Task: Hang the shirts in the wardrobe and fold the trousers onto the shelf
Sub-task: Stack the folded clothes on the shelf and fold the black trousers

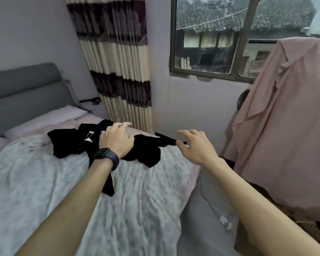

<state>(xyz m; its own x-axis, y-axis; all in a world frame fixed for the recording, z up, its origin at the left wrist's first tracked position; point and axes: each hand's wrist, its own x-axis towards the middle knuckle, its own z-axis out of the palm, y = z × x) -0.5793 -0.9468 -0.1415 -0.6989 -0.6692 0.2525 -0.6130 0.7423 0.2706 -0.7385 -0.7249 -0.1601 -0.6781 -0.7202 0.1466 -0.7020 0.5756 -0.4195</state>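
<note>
Fingers [118,127] of the left hand [116,139] are curled onto the black shirt [68,143], which lies crumpled on the bed [192,172]. Those of the right hand [194,145] are spread apart just beside the shirt's far edge, gripping nothing. Picking up a shirt for hanging is judged to be the step in hand; next, the loose edge must be gathered and the garment lifted clear. The bed is covered by a rumpled pale quilt [44,182]. A pink shirt [284,126] is draped at the right, below a window [209,34]. No wardrobe is seen.
</note>
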